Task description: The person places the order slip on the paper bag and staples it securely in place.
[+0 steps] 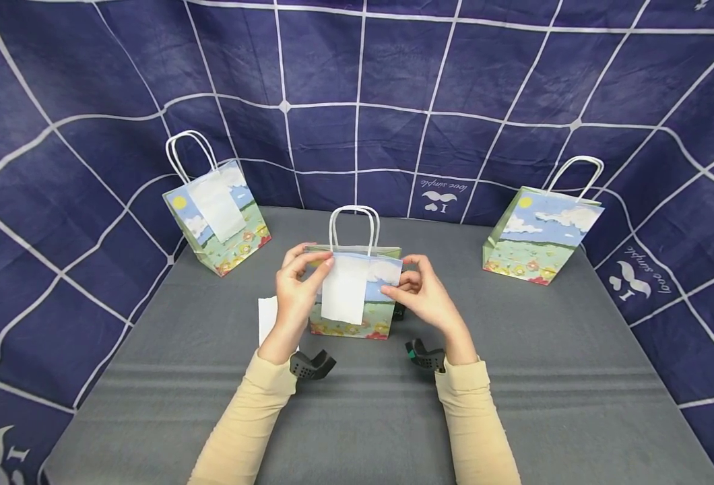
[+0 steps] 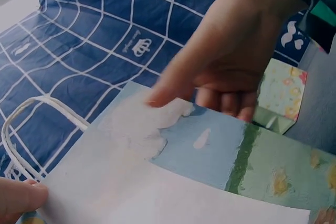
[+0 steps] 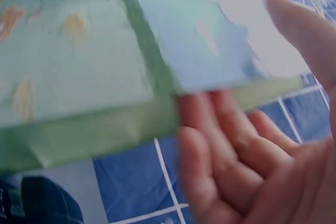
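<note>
A small paper bag (image 1: 381,313) with a painted sky and flower meadow stands in front of me, its white handles (image 1: 354,209) upright. A white paper strip (image 1: 343,289) hangs down its front from near the top edge. My left hand (image 1: 299,286) pinches the bag's upper left edge, thumb in front at the strip's top corner. On the right side, my right hand (image 1: 426,293) has its thumb over the front and its fingers curled at the side edge, as the left wrist view also shows. Both wrist views show this hand blurred.
Similar bags stand at the back left (image 1: 236,236) and back right (image 1: 533,242); the left one bears a white strip (image 1: 217,205). Another white paper piece (image 1: 267,316) lies by my left wrist on the grey table (image 1: 369,411). A blue gridded cloth (image 1: 393,81) hangs around.
</note>
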Demonstrator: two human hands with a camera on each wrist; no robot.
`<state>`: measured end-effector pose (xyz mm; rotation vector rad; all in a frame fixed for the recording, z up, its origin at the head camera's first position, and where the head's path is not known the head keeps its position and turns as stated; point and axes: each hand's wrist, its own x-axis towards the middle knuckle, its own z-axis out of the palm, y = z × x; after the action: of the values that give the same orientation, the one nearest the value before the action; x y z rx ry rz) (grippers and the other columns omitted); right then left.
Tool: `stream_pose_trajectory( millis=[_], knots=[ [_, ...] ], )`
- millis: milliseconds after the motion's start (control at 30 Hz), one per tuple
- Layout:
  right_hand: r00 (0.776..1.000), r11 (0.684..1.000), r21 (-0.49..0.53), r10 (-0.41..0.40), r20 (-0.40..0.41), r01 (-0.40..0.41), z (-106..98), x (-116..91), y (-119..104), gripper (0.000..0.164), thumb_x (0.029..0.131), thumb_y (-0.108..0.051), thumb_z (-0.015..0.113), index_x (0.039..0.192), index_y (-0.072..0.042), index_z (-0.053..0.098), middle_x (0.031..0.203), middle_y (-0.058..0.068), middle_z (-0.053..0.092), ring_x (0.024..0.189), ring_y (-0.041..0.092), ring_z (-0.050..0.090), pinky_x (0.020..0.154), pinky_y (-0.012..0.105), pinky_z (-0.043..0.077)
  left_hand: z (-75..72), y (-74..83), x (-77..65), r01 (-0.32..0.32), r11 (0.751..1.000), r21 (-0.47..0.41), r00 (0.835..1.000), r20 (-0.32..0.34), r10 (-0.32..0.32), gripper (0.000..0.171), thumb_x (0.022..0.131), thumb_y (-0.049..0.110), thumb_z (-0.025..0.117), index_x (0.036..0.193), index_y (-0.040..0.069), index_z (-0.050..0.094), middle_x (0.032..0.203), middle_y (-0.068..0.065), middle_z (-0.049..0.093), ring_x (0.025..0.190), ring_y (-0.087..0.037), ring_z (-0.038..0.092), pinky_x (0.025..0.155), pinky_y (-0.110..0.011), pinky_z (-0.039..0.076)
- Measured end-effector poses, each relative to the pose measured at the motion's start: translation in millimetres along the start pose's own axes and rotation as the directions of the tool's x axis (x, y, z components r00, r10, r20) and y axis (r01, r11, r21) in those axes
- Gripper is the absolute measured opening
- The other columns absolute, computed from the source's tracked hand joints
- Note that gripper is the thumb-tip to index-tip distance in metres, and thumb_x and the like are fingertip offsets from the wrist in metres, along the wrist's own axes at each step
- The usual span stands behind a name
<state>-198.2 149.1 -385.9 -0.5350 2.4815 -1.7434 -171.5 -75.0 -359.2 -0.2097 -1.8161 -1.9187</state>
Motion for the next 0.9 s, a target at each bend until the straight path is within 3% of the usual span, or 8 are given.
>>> stream_pose_trajectory(
  millis=[133,333,433,533,600,700,800,900],
  knots=[
    [0.989,0.996,-0.066,-0.07,-0.133,0.061,9,2,3,0.056,0.081,-0.02,0.076,0.124,-0.009,0.043,0.064,0.001,0.051,0.058,0.012,0.049,0.056,0.024,0.039,3.1,0.1,-3.9,-0.015,0.999,-0.043,1.0,0.009,0.016,0.014,0.081,-0.012,0.065,0.094,-0.018,0.064,0.113,-0.032,0.05,0.11,-0.029,0.047,0.09,-0.026,0.037],
    [0.935,0.951,-0.298,-0.179,-0.306,0.084,17,0,-2,0.034,0.076,-0.039,0.078,0.092,-0.014,0.06,0.064,-0.004,0.054,0.054,0.011,0.05,0.049,0.027,0.039,7.9,1.0,-9.4,-0.035,0.997,-0.068,0.999,-0.002,0.035,0.013,0.081,-0.013,0.064,0.093,-0.019,0.063,0.108,-0.033,0.05,0.107,-0.027,0.047,0.09,-0.021,0.038],
    [0.898,0.922,-0.375,-0.246,-0.365,0.1,18,0,-3,0.033,0.074,-0.04,0.079,0.079,-0.013,0.06,0.066,-0.003,0.05,0.058,0.013,0.05,0.053,0.029,0.04,10.1,1.1,-11.9,-0.043,0.997,-0.063,0.999,-0.011,0.042,0.013,0.081,-0.013,0.064,0.092,-0.019,0.064,0.105,-0.032,0.052,0.104,-0.024,0.048,0.09,-0.02,0.039],
    [0.876,0.911,-0.389,-0.296,-0.38,0.139,17,0,-2,0.033,0.073,-0.035,0.08,0.077,-0.009,0.061,0.076,0.003,0.049,0.071,0.02,0.051,0.064,0.033,0.043,12.7,0.7,-14.6,-0.052,0.997,-0.052,0.999,-0.019,0.051,0.012,0.081,-0.012,0.065,0.092,-0.018,0.064,0.103,-0.03,0.053,0.102,-0.02,0.048,0.089,-0.021,0.039],
    [0.874,0.911,-0.375,-0.317,-0.368,0.173,17,0,-2,0.03,0.074,-0.03,0.08,0.086,-0.007,0.065,0.088,0.004,0.053,0.085,0.022,0.053,0.075,0.036,0.044,14.5,0.3,-16.4,-0.057,0.997,-0.051,0.998,-0.029,0.056,0.012,0.082,-0.012,0.065,0.092,-0.018,0.065,0.102,-0.029,0.053,0.101,-0.019,0.048,0.089,-0.023,0.039],
    [0.887,0.922,-0.317,-0.327,-0.325,0.224,16,0,-3,0.033,0.077,-0.024,0.078,0.102,-0.006,0.064,0.103,0.005,0.055,0.095,0.023,0.051,0.081,0.039,0.043,17.4,0.2,-18.6,-0.064,0.997,-0.051,0.997,-0.049,0.061,0.012,0.082,-0.011,0.065,0.092,-0.017,0.065,0.1,-0.029,0.053,0.101,-0.018,0.048,0.088,-0.024,0.039],
    [0.902,0.935,-0.26,-0.315,-0.295,0.242,17,0,-5,0.035,0.08,-0.021,0.075,0.109,-0.007,0.061,0.105,0.007,0.059,0.092,0.021,0.054,0.079,0.039,0.043,20.2,0.3,-20.3,-0.066,0.996,-0.057,0.996,-0.071,0.062,0.012,0.082,-0.011,0.065,0.093,-0.016,0.065,0.099,-0.028,0.053,0.1,-0.018,0.048,0.086,-0.024,0.039],
    [0.908,0.951,-0.223,-0.278,-0.312,0.215,18,0,-6,0.033,0.08,-0.022,0.076,0.106,-0.008,0.061,0.1,0.008,0.063,0.085,0.02,0.055,0.072,0.038,0.045,22.5,0.9,-22.1,-0.062,0.996,-0.059,0.995,-0.075,0.058,0.012,0.082,-0.01,0.065,0.093,-0.016,0.066,0.099,-0.027,0.053,0.1,-0.019,0.048,0.084,-0.024,0.04]
  ],
)
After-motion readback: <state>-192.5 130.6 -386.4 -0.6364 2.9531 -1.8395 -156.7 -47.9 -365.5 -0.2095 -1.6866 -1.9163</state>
